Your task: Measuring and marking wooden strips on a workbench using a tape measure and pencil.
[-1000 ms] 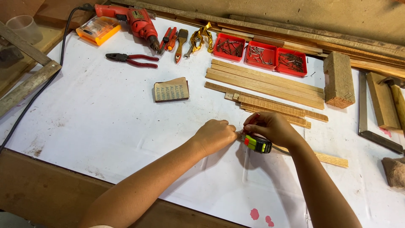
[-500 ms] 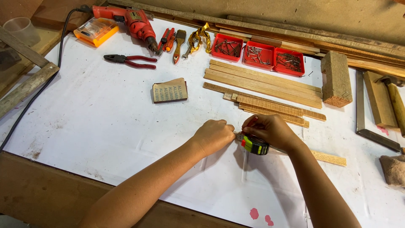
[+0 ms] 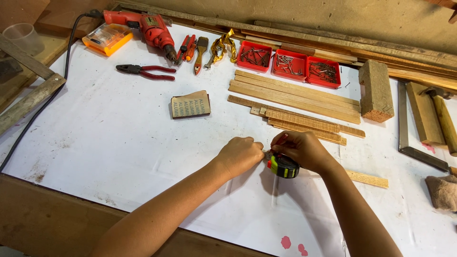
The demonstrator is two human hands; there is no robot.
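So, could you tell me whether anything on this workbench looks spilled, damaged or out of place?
Nothing serious stands out. There are a few pink blotches on the white sheet near its front edge, like dried paint. The tools, red nail trays and wood strips lie in tidy rows. Both hands, left hand and right hand, meet at the tape measure.

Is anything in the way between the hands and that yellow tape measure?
Nothing visible is. The right hand rests directly on the tape measure, and the left hand is closed right beside its tip. The wood strip lies under the right wrist, and the stacked slats lie farther back, off to the side.
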